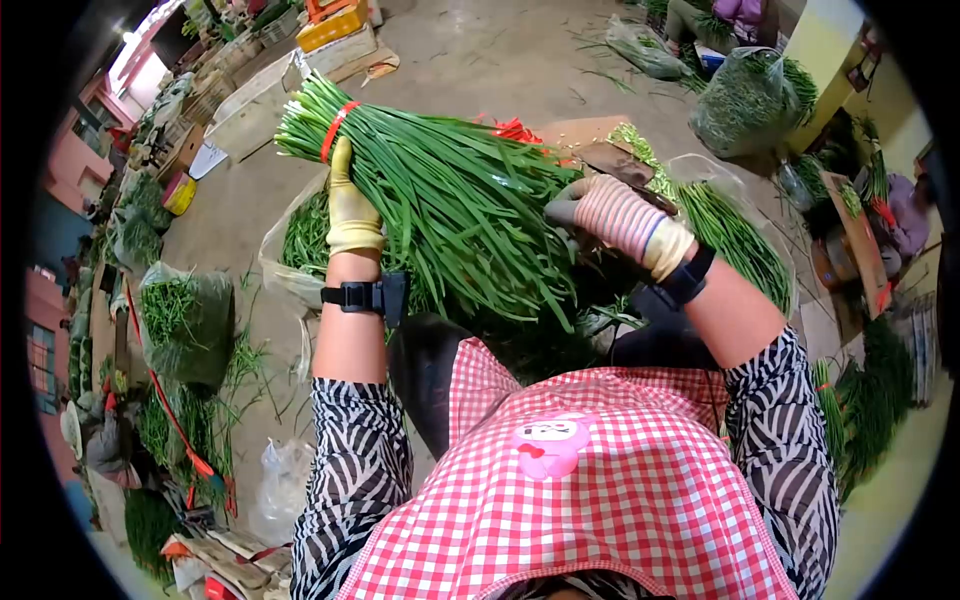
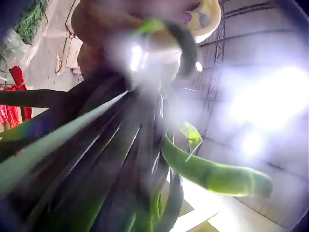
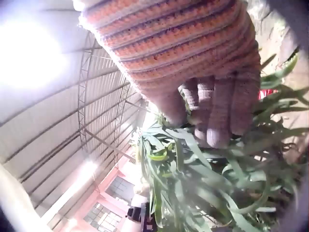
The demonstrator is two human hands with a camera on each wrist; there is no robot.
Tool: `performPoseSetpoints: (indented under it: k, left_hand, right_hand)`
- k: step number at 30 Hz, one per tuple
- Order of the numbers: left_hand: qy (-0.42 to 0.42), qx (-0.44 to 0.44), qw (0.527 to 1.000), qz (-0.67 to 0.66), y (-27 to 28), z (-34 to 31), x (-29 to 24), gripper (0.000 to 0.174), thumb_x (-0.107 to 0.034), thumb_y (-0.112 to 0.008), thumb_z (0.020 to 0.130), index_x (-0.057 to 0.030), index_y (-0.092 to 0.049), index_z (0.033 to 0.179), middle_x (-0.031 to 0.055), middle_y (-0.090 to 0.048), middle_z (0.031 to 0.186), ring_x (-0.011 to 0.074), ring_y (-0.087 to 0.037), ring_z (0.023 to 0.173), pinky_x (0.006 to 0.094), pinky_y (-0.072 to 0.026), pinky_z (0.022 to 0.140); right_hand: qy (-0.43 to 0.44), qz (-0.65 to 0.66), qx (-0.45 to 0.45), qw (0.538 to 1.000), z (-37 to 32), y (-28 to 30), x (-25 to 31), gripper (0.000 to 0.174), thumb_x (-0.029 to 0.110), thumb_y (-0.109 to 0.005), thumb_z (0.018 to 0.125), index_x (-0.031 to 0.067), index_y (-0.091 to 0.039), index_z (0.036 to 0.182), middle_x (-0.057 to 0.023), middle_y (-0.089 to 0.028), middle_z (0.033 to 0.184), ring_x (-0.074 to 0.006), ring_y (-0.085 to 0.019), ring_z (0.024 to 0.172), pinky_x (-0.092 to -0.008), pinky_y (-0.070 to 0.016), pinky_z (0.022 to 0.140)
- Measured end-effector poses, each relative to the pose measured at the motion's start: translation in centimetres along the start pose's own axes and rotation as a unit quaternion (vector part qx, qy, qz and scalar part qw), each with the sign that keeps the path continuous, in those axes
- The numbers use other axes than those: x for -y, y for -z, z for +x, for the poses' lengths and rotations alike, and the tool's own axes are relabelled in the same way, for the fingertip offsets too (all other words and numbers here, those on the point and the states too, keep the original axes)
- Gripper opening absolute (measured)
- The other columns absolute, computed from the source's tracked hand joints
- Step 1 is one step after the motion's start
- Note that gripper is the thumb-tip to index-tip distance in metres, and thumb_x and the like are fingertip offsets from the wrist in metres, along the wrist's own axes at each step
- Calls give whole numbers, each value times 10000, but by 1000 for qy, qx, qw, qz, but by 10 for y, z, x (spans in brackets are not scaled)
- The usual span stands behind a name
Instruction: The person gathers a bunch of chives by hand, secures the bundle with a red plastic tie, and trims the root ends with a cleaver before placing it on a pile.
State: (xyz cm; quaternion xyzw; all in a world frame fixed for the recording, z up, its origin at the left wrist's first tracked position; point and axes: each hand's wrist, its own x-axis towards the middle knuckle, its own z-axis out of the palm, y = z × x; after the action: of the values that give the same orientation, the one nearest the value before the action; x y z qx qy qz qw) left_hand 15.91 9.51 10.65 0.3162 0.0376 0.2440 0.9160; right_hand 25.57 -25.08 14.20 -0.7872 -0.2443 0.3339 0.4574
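A large bunch of Chinese chives [image 1: 450, 190], bound near its pale stem ends by a red tie [image 1: 338, 130], lies across the head view with its green leaves fanned to the right. My left hand [image 1: 353, 205], in a yellowish glove, grips the bunch just below that tie, thumb along the near side. At the leaf end is my right hand [image 1: 620, 220] in a striped knit glove. The right wrist view shows its grey fingers [image 3: 219, 111] bent down, pinching leaf tips [image 3: 193, 150]. Blades of the bunch [image 2: 207, 171] fill the left wrist view, partly blurred.
More chives [image 1: 735, 235] lie in an open plastic bag at my right, behind a brown board [image 1: 580, 130] with red ties [image 1: 515, 130]. Another bag of greens [image 1: 305, 235] stands behind my left hand. Stuffed bags [image 1: 755, 100] and a white crate [image 1: 255, 105] stand farther off.
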Motion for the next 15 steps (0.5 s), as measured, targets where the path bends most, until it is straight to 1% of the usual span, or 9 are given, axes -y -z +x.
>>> performPoseSetpoints:
  k: [1,2,4,6,7,8,10,13,15]
  left_hand:
    - [11,5,1000,-15,-3,-3,1,548,-447,-723,953,-58,-659,1333,104,-707,1292,299,-689,1133,466,-550,1042]
    - [5,0,1000,-19,-5,-3,5,561,-458,-736,939,-68,-660,1336,102,-706,1294,299,-690,1131,468,-556,1033]
    - [-20,-42,999,-4,1,-4,4,576,-472,-747,927,-77,-663,1338,97,-707,1293,297,-689,1133,470,-560,1024]
    - [-25,-50,998,-2,9,-5,3,571,-475,-751,923,-83,-669,1331,94,-711,1287,290,-689,1137,470,-564,1016]
    - [-25,-50,998,-7,9,-6,3,569,-475,-749,925,-83,-669,1329,96,-712,1285,290,-689,1136,471,-564,1017]
    - [-25,-49,998,-12,7,-8,3,567,-476,-747,926,-84,-669,1328,98,-712,1284,290,-690,1135,472,-563,1019]
    - [-22,-42,999,-13,3,-9,4,575,-485,-723,942,-79,-660,1343,104,-709,1296,303,-690,1140,481,-555,1033]
    - [5,-25,999,-34,-6,-13,7,596,-506,-711,943,-74,-657,1350,112,-700,1319,308,-682,1164,481,-545,1051]
    - [22,-17,999,-42,-17,-19,9,621,-514,-704,944,-65,-641,1368,114,-694,1327,306,-677,1175,477,-539,1059]
  right_hand:
    - [67,-72,-38,994,-4,2,5,320,306,-694,921,-11,-740,936,-64,-705,715,-141,-628,568,-326,-525,531]
    - [45,13,-82,996,-12,3,6,241,240,-714,921,1,-736,945,-57,-710,743,-119,-625,587,-304,-528,553]
    - [93,147,-167,970,-27,16,-2,238,228,-703,960,-7,-733,988,-15,-699,787,-89,-614,640,-259,-506,598]
    - [79,54,-122,988,-36,32,-14,247,208,-728,949,-10,-729,1064,-30,-714,839,-99,-643,686,-257,-536,653]
    - [162,-101,-96,977,-40,34,-17,267,202,-745,937,-4,-731,1105,-50,-737,874,-126,-688,770,-273,-567,735]
    - [207,-204,-100,952,-51,28,-1,290,252,-751,908,18,-754,1079,-128,-773,897,-214,-738,833,-342,-576,806]
    - [239,-227,-100,939,-61,21,33,313,280,-743,898,19,-754,1071,-164,-764,917,-286,-743,849,-371,-571,810]
    - [258,-250,-198,912,-41,11,54,326,297,-721,904,45,-748,1108,-191,-750,920,-328,-734,860,-397,-569,811]
    - [219,-358,-216,882,-35,4,70,351,345,-701,904,71,-745,1119,-203,-745,933,-370,-722,882,-446,-567,815]
